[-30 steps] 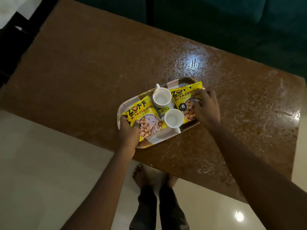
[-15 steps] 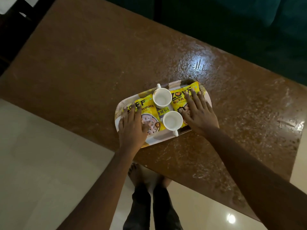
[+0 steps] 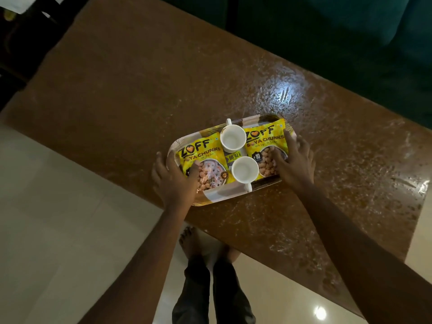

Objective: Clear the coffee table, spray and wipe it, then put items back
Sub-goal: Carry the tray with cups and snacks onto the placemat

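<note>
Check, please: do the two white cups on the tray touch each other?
Apart. The head view shows a gap between the far cup and the near cup; the price label of a packet is visible in that gap.
</note>
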Motion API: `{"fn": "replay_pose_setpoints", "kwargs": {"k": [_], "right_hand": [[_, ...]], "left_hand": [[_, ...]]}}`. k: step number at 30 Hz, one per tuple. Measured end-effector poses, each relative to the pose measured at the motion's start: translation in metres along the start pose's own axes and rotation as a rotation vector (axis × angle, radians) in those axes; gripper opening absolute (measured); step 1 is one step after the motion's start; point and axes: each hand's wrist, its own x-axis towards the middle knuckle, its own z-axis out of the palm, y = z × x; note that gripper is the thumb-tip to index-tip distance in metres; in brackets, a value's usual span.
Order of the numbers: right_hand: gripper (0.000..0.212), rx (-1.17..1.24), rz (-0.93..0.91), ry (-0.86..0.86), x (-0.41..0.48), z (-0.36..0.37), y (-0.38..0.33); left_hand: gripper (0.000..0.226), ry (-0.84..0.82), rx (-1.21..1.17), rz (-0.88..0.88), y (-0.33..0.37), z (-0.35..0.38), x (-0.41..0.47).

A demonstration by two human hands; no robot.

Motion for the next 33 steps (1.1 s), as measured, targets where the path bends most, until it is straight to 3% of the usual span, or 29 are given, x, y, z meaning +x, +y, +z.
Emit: {"fn": "replay_pose_setpoints", "kwargs": {"k": [4,14,22,33], "right_hand": [[0.065,0.138,0.079,-0.015,0.006,-0.004,-0.010],[0.072,0.260,0.182,0.027,-0.007,-0.015,-0.025],[0.072,0.336,0.174,0.070,-0.053,-0.066,-0.076],[0.072,0.315,0.083,0.113,-0.110,-0.117,-0.204]], "left_hand": [[0.083,-0.044,-0.145,-0.165,0.004,0.002,0.006],[0.068,-0.022,-0.105,-0.089,0.016,-0.020,0.010],[0.069,0.032,-0.090,-0.013,0.031,-0.102,0.002],[0.069,0.058,-0.097,0.015,0.008,-0.238,0.019]]}}
